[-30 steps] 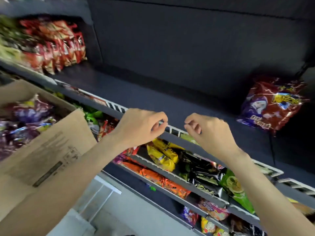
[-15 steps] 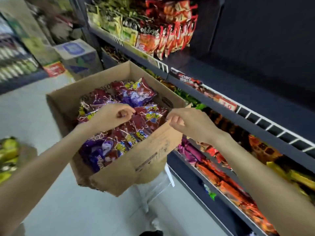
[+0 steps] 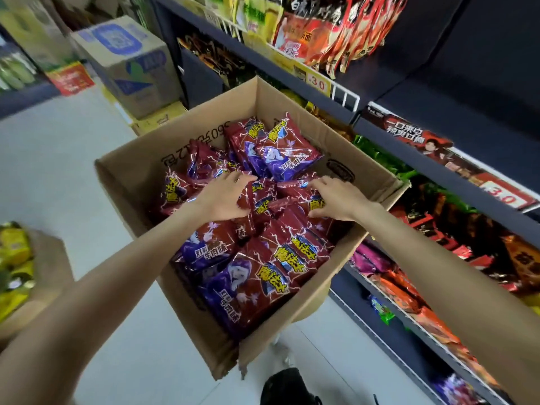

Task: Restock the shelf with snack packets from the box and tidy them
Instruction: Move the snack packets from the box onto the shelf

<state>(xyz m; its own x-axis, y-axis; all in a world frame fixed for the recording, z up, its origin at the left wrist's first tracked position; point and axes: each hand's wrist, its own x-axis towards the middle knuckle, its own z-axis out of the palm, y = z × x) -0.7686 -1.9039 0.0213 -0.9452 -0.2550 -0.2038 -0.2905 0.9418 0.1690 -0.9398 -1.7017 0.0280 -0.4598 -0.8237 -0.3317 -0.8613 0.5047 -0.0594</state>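
Brown corrugated cardboard box in front of me, top open, full of snack packets: glossy dark red and purple foil, yellow lettering, piled loose in several layers. Box sits tilted to my view, its right side up against the shelf. What it rests on I can't tell.

My left hand is down in the middle of the box, fingers spread and curled over one red packet, thumb under its near edge. Gripping it, not lifted. My right hand is just beside, on the same heap, fingers bent onto a second red packet, thumb pressing at its side. Partly closed on it; full grasp I can't confirm.

Room: shop aisle. Floor pale grey, smooth, bare. Shelf unit on the right is dark blue-grey metal with white wire front rails and price tags. Top tier holds red and yellow bags at the left end, dark and bare to the right. Lower tiers are packed with orange, green, purple and black packets.

Far left back: a printed white-and-blue carton stacked on a yellow one. Near left edge: another cardboard box with yellow packets. Dark shoe visible below the main box.
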